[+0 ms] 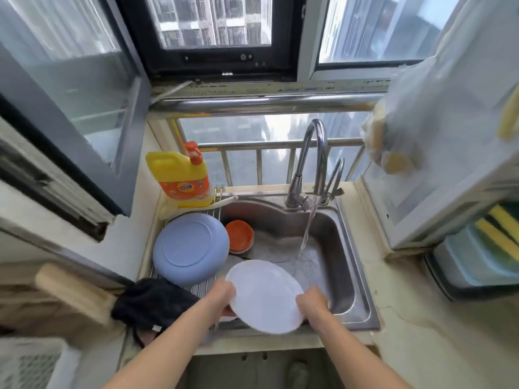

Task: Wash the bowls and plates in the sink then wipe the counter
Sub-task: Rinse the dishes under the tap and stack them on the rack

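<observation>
Yellow detergent jug, far left behind the rack: orange label, characters too small for me to read. Blue plate drains upside down. My left hand and right hand curl round opposite rims of the white plate, over the sink; I'd tilt it under the stream, rotating.

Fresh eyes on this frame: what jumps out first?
The white plate, held over the sink between the left hand and right hand, with the tap stream running just beyond it. Next, the big blue plate upside down on the rack at the sink's left, and the yellow detergent bottle behind it.
</observation>
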